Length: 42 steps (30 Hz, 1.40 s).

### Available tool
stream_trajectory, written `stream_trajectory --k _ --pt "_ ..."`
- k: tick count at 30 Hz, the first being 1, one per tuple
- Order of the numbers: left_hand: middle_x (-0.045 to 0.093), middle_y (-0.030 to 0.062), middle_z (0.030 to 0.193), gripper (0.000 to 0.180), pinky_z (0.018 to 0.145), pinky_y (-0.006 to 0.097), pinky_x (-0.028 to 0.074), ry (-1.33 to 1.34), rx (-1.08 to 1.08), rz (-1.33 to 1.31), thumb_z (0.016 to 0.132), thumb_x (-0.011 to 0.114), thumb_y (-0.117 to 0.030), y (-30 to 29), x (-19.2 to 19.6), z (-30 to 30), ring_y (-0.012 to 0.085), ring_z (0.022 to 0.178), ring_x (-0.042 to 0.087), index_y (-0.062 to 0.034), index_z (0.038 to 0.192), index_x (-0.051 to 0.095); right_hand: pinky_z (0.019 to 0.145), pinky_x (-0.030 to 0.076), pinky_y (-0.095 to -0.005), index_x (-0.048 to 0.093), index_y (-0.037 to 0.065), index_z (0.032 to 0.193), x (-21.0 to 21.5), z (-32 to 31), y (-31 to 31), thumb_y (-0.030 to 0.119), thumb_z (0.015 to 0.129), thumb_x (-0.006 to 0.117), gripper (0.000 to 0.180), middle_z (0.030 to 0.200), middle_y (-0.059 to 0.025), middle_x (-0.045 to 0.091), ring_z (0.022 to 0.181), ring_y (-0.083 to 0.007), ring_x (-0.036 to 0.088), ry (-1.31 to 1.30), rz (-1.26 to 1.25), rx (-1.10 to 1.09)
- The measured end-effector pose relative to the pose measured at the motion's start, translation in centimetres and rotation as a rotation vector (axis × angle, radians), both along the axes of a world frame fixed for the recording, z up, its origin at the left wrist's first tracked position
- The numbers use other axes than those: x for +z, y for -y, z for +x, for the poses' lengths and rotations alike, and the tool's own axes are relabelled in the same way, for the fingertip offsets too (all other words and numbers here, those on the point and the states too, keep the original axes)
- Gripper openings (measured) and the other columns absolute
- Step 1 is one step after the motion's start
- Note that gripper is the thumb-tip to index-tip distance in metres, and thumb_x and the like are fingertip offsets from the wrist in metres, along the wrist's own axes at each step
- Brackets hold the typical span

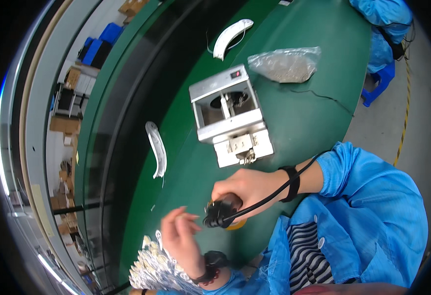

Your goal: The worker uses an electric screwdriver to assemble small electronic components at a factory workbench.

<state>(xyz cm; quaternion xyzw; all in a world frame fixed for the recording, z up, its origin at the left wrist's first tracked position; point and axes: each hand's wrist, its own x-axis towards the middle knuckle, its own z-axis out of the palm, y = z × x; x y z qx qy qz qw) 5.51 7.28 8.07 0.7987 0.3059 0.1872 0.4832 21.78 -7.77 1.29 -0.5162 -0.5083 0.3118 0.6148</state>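
Near the metal feeder box (231, 118), a white curved part (157, 149) is lying to its left, the left hand (182, 239) is hovering loosely open below, and the right hand (247, 187) is gripping a black corded tool (220, 211).

This is a factory assembly line: a long green workbench (294, 118) beside a dark conveyor belt (127, 113), blue work smocks (372, 216), a metal benchtop machine (227, 110), stacked cardboard boxes (65, 125) behind.

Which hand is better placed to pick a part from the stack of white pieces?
Left, probably. The left hand is free, fingers pinched, just above the stack of white pieces. The right hand is farther off, gripping a black corded tool.
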Motion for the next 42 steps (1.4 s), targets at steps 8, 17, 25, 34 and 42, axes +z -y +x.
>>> stream_trajectory --k 8,17,25,34,42 --pt "0.066 0.0092 0.089 0.017 0.067 0.023 0.047 -0.034 -0.073 0.075 0.098 0.057 -0.009 -2.6 -5.4 2.0 0.0105 0.072 0.059 0.0024 0.109 0.062 0.057 0.047 -0.0361 0.056 0.004 0.099 0.3 0.1 -0.2 0.020 0.076 0.073 0.033 0.070 -0.0074 0.065 0.062 -0.0266 0.063 0.002 -0.003 -0.032" --pt "0.066 0.0141 0.099 0.034 0.080 0.036 0.051 -0.113 -0.200 0.220 0.074 0.071 -0.005 -2.5 -9.8 0.3 0.0288 0.089 0.065 -0.0002 0.107 0.065 0.062 0.049 -0.0372 0.057 0.006 0.102 -0.3 0.6 -0.5 0.024 0.077 0.074 0.035 0.080 -0.0098 0.067 0.073 -0.0296 0.066 0.020 -0.059 0.022" --pt "0.066 0.0142 0.099 0.027 0.079 0.040 0.051 -0.096 -0.284 0.154 0.070 0.075 -0.010 -0.7 -10.2 0.0 0.0302 0.091 0.064 -0.0026 0.094 0.065 0.056 0.047 -0.0375 0.056 0.004 0.091 -1.3 -1.0 -1.3 0.022 0.076 0.072 0.029 0.069 -0.0109 0.063 0.063 -0.0298 0.064 -0.005 0.183 -0.073" --pt "0.065 0.0143 0.099 0.026 0.079 0.040 0.051 0.053 -0.414 0.062 0.071 0.074 -0.010 1.4 -13.9 6.9 0.0303 0.092 0.064 -0.0026 0.093 0.065 0.073 0.052 -0.0368 0.056 0.002 0.106 -1.4 -1.1 -1.1 0.012 0.077 0.071 0.034 0.107 -0.0134 0.069 0.088 -0.0313 0.068 0.039 0.012 0.034" --pt "0.065 0.0144 0.099 0.024 0.079 0.040 0.051 0.037 -0.435 0.065 0.071 0.074 -0.010 0.7 -14.0 7.7 0.0303 0.092 0.064 -0.0026 0.093 0.064 0.054 0.044 -0.0358 0.052 0.004 0.086 -0.7 -1.2 -0.9 0.022 0.077 0.073 0.030 0.064 -0.0094 0.059 0.058 -0.0270 0.060 0.035 0.098 -0.067"
